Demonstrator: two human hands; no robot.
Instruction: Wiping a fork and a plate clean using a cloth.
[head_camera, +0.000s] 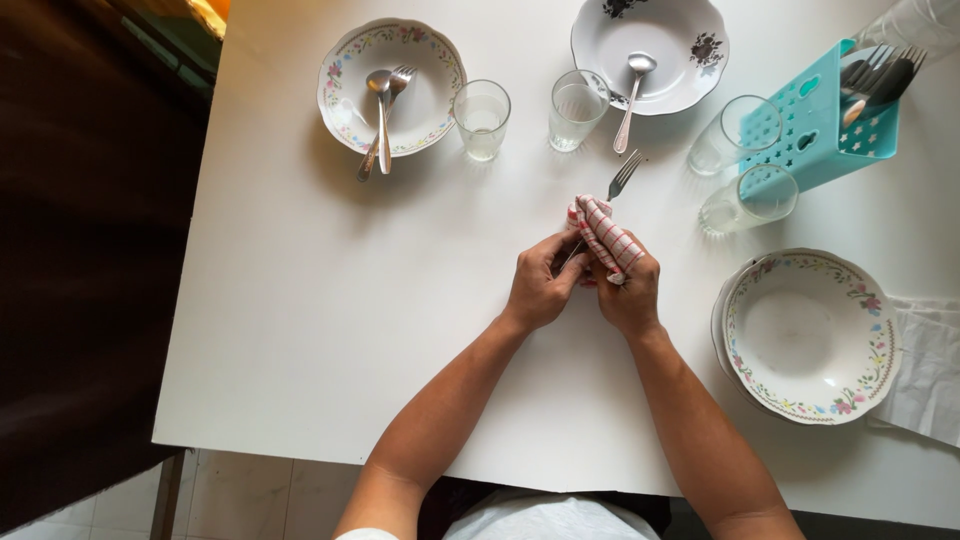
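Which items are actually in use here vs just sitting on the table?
In use:
- fork, handle gripped by left hand
- red-checked cloth, wrapped around the fork by right hand

Lying about:
- floral plate with spoon and fork
- plate with spoon
- four glasses, e.g.
- teal cutlery basket
- stacked floral plates
- white napkin

Shiny metal fork (624, 177), checked woven cloth (604, 235), matt white table (330, 330).

Bare table (330, 330) left of both hands; glasses (481, 118) and plates (391, 72) crowd beyond.
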